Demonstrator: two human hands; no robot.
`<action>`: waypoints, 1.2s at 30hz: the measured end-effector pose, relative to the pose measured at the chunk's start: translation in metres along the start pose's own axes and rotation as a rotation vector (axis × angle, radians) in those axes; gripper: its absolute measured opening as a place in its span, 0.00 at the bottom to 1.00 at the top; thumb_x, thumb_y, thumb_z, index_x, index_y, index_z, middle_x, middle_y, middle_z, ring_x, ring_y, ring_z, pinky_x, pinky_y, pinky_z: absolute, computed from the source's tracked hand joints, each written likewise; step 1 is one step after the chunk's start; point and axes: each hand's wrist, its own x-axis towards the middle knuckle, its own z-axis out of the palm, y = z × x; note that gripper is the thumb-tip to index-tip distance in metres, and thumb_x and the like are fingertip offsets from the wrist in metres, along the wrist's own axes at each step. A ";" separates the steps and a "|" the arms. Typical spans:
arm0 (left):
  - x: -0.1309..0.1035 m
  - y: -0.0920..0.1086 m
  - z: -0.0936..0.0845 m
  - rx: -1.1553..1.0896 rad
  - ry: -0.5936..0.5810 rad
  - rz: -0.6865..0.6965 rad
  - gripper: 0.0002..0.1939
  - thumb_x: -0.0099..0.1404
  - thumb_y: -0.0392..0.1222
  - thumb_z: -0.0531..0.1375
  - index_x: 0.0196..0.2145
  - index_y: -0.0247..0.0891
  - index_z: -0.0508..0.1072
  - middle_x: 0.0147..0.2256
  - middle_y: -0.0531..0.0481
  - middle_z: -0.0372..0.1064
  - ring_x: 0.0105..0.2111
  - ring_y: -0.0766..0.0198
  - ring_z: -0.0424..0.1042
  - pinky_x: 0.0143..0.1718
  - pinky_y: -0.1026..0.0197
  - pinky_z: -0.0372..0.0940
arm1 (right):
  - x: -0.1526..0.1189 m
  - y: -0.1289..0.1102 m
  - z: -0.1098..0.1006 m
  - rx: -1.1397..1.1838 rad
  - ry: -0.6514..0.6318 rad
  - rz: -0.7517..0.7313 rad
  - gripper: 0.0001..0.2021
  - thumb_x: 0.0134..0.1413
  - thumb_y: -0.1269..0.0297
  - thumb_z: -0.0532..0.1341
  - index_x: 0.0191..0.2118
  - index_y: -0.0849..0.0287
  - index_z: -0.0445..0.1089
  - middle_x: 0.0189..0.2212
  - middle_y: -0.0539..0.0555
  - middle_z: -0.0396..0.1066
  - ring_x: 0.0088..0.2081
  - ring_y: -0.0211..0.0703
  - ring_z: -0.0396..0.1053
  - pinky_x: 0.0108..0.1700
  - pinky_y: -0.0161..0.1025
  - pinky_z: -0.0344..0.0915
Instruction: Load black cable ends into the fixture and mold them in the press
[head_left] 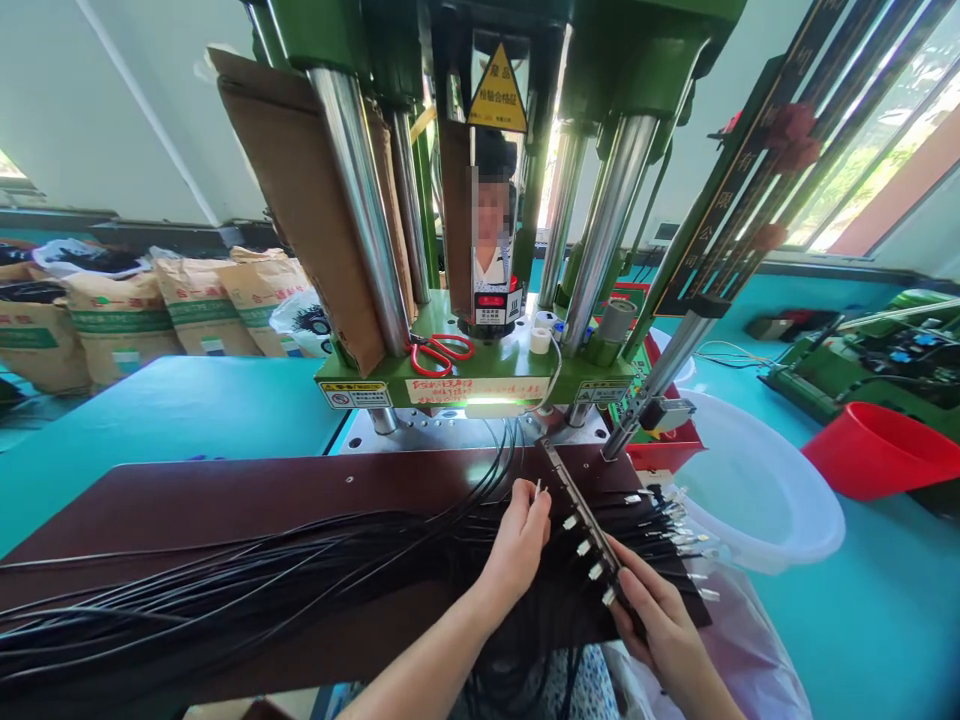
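My left hand (519, 530) is closed in a pinch on a small pale cable end (538, 489), just left of a long narrow metal bar (574, 493). My right hand (656, 605) grips the near end of this bar, thumb on top. The bar slants away toward the press, and several silvery connectors (596, 571) stick out along its left side. Black cables (300, 545) spread in a thick bundle over the brown board (247, 485) and hang down below my hands. More cables with metal plug ends (679, 525) lie right of the bar.
A green press (517, 365) with steel columns stands ahead, red-handled scissors (441, 352) on its ledge. A white basin (780, 500) and a red bucket (885, 450) are at right. Paper sacks (120, 310) line the left. A person (493, 255) is visible behind the press.
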 end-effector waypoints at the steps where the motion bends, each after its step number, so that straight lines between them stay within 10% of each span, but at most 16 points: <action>1: 0.001 -0.002 0.000 0.012 0.004 0.016 0.12 0.61 0.50 0.49 0.27 0.41 0.53 0.14 0.65 0.46 0.12 0.78 0.42 0.12 0.74 0.40 | -0.001 -0.001 0.001 -0.007 0.006 0.002 0.26 0.43 0.51 0.64 0.49 0.57 0.67 0.11 0.42 0.51 0.12 0.25 0.43 0.11 0.23 0.42; 15: 0.008 -0.002 -0.004 -0.017 -0.035 -0.178 0.12 0.55 0.49 0.55 0.22 0.38 0.60 0.08 0.65 0.44 0.08 0.77 0.39 0.10 0.69 0.35 | -0.005 -0.007 0.007 -0.088 0.006 -0.012 0.25 0.44 0.51 0.63 0.49 0.56 0.67 0.11 0.45 0.57 0.13 0.28 0.49 0.12 0.23 0.47; 27: 0.008 0.002 -0.010 0.122 -0.005 -0.057 0.15 0.57 0.52 0.52 0.23 0.37 0.60 0.12 0.61 0.53 0.10 0.75 0.51 0.10 0.71 0.44 | -0.003 -0.008 0.009 -0.034 0.028 -0.029 0.21 0.38 0.54 0.67 0.43 0.52 0.72 0.45 0.53 0.69 0.43 0.42 0.66 0.38 0.30 0.65; 36: 0.002 0.017 -0.030 0.164 -0.326 -0.209 0.26 0.54 0.66 0.47 0.16 0.40 0.49 0.12 0.63 0.42 0.10 0.77 0.44 0.08 0.71 0.40 | -0.005 -0.013 0.004 -0.063 -0.035 0.044 0.24 0.41 0.53 0.65 0.47 0.55 0.69 0.19 0.50 0.68 0.11 0.26 0.49 0.11 0.25 0.46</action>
